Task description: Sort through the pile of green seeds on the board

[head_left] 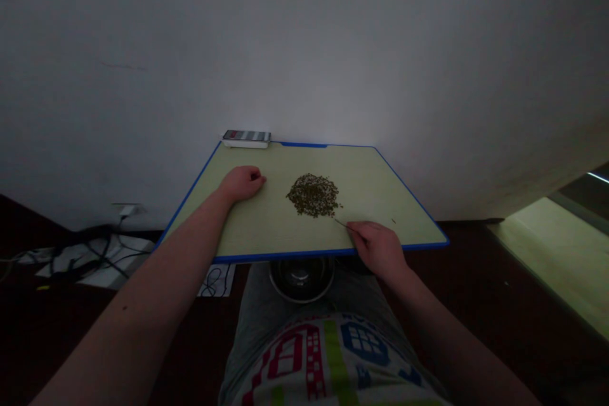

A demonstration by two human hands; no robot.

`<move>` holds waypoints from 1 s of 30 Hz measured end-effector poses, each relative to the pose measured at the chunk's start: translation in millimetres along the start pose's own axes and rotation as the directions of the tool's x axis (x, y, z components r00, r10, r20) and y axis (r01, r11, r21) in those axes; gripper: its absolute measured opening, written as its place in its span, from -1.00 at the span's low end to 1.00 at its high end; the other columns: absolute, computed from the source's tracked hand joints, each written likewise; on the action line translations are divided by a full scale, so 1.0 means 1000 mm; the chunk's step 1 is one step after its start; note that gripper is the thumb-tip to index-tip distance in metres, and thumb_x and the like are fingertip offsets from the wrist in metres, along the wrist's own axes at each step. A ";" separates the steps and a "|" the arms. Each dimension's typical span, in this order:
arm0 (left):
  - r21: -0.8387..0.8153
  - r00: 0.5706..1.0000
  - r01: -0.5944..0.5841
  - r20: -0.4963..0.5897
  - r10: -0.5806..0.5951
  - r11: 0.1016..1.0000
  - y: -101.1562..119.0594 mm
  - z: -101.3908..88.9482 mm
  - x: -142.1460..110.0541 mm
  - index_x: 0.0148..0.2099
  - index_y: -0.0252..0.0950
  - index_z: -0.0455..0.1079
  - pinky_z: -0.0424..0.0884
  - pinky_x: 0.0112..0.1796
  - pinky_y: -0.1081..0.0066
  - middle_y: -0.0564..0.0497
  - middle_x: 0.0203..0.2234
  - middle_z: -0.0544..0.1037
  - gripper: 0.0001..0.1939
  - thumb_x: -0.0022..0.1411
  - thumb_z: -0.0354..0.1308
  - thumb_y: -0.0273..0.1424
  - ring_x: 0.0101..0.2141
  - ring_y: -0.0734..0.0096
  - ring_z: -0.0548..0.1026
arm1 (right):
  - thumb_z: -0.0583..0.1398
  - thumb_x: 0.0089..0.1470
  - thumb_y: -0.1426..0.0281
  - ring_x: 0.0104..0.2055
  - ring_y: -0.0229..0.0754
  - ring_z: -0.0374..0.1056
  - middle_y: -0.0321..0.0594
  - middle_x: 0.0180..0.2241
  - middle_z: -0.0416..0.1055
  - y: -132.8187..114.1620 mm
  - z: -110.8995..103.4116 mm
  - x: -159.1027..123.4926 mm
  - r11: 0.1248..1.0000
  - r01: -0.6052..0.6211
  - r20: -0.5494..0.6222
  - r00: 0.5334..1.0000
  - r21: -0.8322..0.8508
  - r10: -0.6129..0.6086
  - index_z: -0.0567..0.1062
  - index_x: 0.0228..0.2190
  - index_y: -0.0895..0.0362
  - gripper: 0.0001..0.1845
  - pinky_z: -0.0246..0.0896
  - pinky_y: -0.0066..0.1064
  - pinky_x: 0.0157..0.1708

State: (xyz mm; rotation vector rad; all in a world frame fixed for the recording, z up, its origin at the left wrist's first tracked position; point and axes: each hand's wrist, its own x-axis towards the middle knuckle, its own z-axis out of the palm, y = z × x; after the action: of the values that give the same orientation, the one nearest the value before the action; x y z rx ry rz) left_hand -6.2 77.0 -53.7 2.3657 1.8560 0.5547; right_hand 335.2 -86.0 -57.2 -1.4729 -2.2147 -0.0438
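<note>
A small pale green table with a blue rim (304,252) stands against a white wall. A heap of small dark green grains (314,195) lies near its middle. My left hand (242,181) rests on the table left of the heap, fingers curled under in a loose fist. My right hand (378,247) is at the table's front edge, right of the heap, pinching a thin stick or needle (343,224) whose tip points at the heap's near edge. A single stray grain (392,221) lies to the right.
A flat striped device (246,138) lies at the table's back left corner. A metal bowl (301,278) sits on my lap under the front edge. Cables and papers (90,254) cover the floor at left. A pale surface (556,247) runs along the right.
</note>
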 end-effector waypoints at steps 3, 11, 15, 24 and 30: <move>-0.010 1.000 -0.002 -0.002 0.002 1.000 0.000 0.000 0.000 -0.39 -0.27 0.43 0.23 -0.40 0.38 -0.07 -0.50 0.49 -0.61 0.08 -0.06 -0.09 -0.45 0.32 0.38 | 0.04 0.15 0.38 -0.21 -0.14 0.42 -0.16 -0.24 0.53 0.000 0.000 0.004 1.000 -0.012 0.000 1.000 0.000 0.012 0.54 -0.22 0.12 -0.71 0.28 -0.32 -0.15; 0.009 1.000 0.021 0.019 -0.021 1.000 0.002 -0.001 0.000 -0.40 -0.27 0.41 0.22 -0.44 0.39 -0.06 -0.51 0.50 -0.61 0.08 -0.07 -0.08 -0.46 0.34 0.38 | 0.04 0.14 0.35 -0.21 -0.12 0.42 -0.15 -0.25 0.53 0.001 0.003 0.011 0.998 -0.056 0.014 0.998 0.029 0.056 0.54 -0.22 0.11 -0.70 0.28 -0.29 -0.17; 0.005 1.000 0.009 0.011 -0.009 1.000 0.001 -0.001 0.000 -0.39 -0.27 0.42 0.22 -0.42 0.39 -0.06 -0.50 0.50 -0.60 0.09 -0.07 -0.08 -0.46 0.34 0.38 | 0.05 0.13 0.34 -0.23 -0.13 0.43 -0.18 -0.27 0.53 0.002 0.003 0.015 0.994 -0.086 0.002 0.996 0.062 0.086 0.54 -0.24 0.09 -0.71 0.28 -0.31 -0.19; -0.015 1.000 0.012 0.003 -0.012 1.000 0.003 -0.002 -0.001 -0.42 -0.26 0.40 0.18 -0.45 0.39 -0.05 -0.52 0.48 -0.63 0.07 -0.07 -0.09 -0.48 0.34 0.36 | 0.06 0.12 0.34 -0.23 -0.15 0.43 -0.21 -0.28 0.54 0.002 -0.001 0.015 0.993 -0.063 0.021 0.998 0.103 0.061 0.54 -0.26 0.09 -0.73 0.28 -0.33 -0.20; -0.017 1.000 0.019 0.016 -0.019 1.000 0.003 -0.003 -0.001 -0.39 -0.27 0.43 0.21 -0.42 0.36 -0.07 -0.50 0.49 -0.61 0.06 -0.07 -0.08 -0.46 0.31 0.38 | 0.06 0.12 0.35 -0.22 -0.15 0.44 -0.20 -0.28 0.54 0.001 -0.005 0.009 0.990 -0.038 0.026 0.999 0.134 0.035 0.55 -0.26 0.09 -0.73 0.30 -0.32 -0.17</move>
State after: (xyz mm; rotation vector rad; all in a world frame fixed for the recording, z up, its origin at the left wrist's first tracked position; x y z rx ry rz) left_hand -4.3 74.4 -50.4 2.3324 1.8580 0.5466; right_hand 335.5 -78.9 -49.5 -1.4465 -2.1625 0.1335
